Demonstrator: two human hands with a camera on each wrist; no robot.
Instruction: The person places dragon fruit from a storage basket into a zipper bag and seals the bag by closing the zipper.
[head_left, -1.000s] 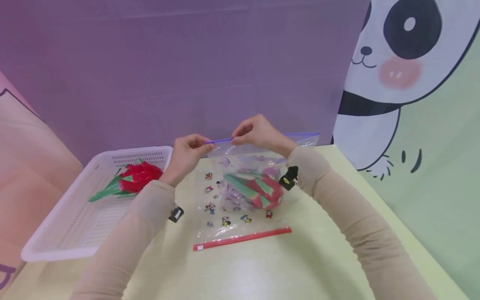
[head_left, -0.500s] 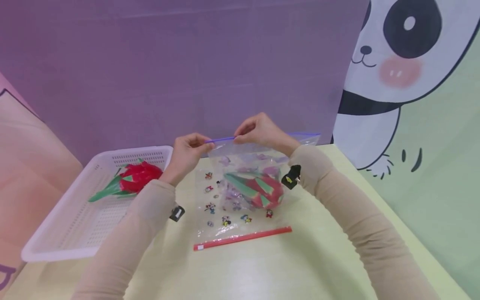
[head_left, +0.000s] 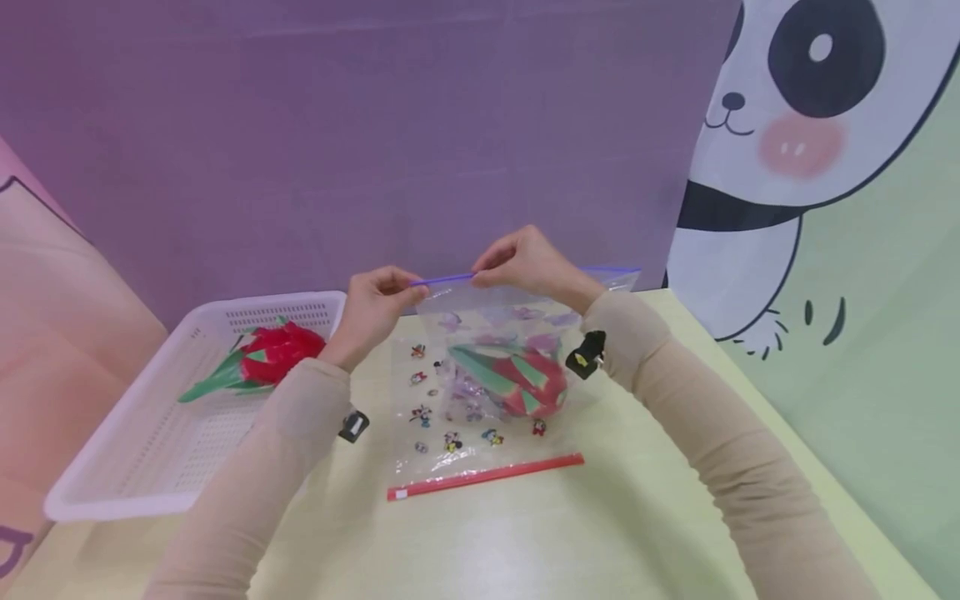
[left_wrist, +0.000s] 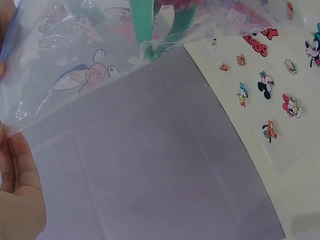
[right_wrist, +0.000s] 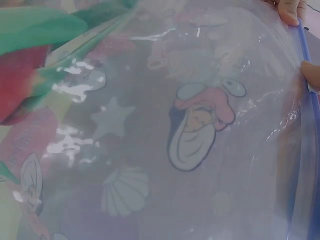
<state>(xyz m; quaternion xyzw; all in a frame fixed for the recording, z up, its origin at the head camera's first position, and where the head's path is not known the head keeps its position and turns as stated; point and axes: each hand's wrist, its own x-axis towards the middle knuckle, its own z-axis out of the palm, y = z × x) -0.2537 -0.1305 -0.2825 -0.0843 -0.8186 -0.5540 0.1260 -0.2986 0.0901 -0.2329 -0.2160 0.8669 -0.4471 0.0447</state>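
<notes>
A clear printed zip bag (head_left: pixel 450 310) hangs upright from both hands by its blue zip strip (head_left: pixel 442 279). Inside it lies a red dragon fruit (head_left: pixel 543 379) with green leafy scales. My left hand (head_left: pixel 367 315) pinches the strip's left end between thumb and finger; it also shows at the left of the left wrist view. Farther right along the strip, my right hand (head_left: pixel 525 265) pinches it too. Behind and below, a second clear bag (head_left: pixel 450 462) with cartoon prints and a red slider strip (head_left: pixel 487 477) lies flat on the table. Its upper part is seen through the first bag.
At the left stands a white plastic basket (head_left: pixel 120 467) holding another red dragon fruit (head_left: pixel 281 354) with green scales. A purple backdrop (head_left: pixel 450 150) rises behind the pale table (head_left: pixel 510 550). A panda-printed wall (head_left: pixel 885 333) borders it on the right.
My right hand has slid slightly to the right along the blue strip, still pinching it. The left hand and the bags have stayed nearly in place.
</notes>
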